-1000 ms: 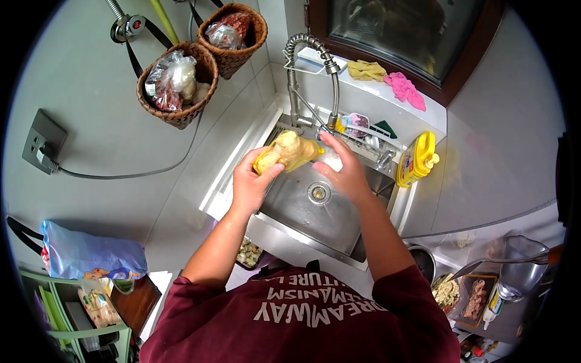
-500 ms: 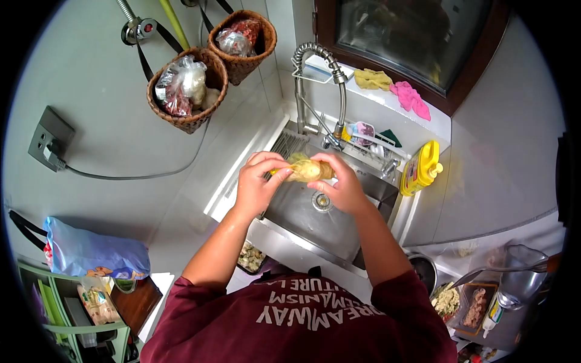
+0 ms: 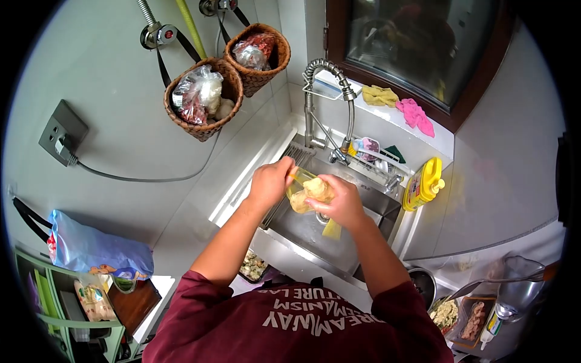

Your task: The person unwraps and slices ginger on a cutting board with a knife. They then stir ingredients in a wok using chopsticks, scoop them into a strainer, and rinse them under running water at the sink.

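I watched remotely as the left hand [image 3: 271, 184] pinched translucent yellow plastic film [image 3: 298, 178] and the right hand [image 3: 345, 202] gripped a knobbly pale-yellow lump [image 3: 316, 189] above the rectangular stainless-steel sink [image 3: 299, 230]; beyond lay 2 crumpled cloths [image 3: 416, 117].

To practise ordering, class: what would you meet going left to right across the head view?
Wall socket, lower woven basket, left hand, pale knobbly lump, right hand, yellow bottle.
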Demonstrator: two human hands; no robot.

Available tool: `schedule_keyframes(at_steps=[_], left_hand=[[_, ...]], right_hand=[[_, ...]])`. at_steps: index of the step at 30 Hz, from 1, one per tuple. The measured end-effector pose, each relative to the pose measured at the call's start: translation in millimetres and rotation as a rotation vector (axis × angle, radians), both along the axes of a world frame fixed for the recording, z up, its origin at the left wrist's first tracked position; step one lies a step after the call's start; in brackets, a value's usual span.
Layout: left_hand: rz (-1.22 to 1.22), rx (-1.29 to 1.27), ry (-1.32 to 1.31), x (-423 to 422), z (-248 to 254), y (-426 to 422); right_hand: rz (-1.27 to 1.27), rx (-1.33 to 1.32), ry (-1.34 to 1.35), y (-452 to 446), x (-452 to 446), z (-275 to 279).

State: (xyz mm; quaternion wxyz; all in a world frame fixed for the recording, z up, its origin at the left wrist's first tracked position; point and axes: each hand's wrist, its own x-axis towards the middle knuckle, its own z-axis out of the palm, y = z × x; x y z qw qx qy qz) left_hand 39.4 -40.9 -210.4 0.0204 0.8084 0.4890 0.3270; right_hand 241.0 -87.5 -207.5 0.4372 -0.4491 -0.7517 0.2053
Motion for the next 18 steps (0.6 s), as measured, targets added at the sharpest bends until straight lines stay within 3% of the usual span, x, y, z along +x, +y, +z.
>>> schedule_keyframes(at_steps=[8,9,12,14,16,18], left_hand=[[-0.151,-0.352,-0.144,-0.4,-17.5,14.9],[-0.136,-0.594,-0.211,0.6,-17.4,16.2],[-0.146,-0.988,-0.464,3.2,-19.5,11.1],[-0.161,-1.059,-0.514,6.1,-24.1,8.9],[-0.184,-1.117,-0.606,9.4,-30.8,6.4],[-0.289,-1.382,-0.937,13.8,-32.9,7.9]], right_hand=[[-0.122,0.027,0.055,3.7,6.1,-12.5],[-0.139,0.033,0.051,4.3,9.3,-11.1],[-0.176,0.047,0.073,0.0,15.9,-10.7],[-0.163,0.066,0.129,-2.3,13.9,-14.2],[-0.197,-0.005,0.33,-3.6,6.8,-28.3],[-0.209,-0.095,0.538,-11.5,1.5,-32.3]])
